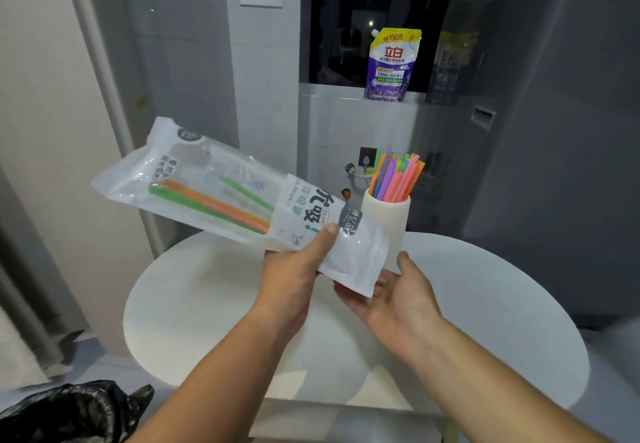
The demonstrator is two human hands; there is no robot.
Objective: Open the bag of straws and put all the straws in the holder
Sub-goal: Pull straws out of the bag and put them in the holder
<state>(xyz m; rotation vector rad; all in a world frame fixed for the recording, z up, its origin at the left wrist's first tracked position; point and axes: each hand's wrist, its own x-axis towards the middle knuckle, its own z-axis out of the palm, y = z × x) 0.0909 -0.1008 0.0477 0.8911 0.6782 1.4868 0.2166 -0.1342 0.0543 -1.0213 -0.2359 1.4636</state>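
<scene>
My left hand point(294, 269) grips a clear and white straw bag point(221, 186) near its lower right end, thumb on top, and holds it tilted above the table. A few orange and green straws point(211, 203) lie inside it. My right hand point(398, 297) is open, palm up, just under the bag's lower right end, fingers touching or nearly touching it. Behind the bag stands a cream cylindrical holder point(391, 217) on the table, with several colourful straws point(394, 175) sticking up out of it.
A round white table point(485, 304) lies below my hands. A black rubbish bag point(72, 411) sits at the lower left. A purple detergent pouch point(391, 64) stands on the window ledge. A grey appliance point(554, 130) fills the right side.
</scene>
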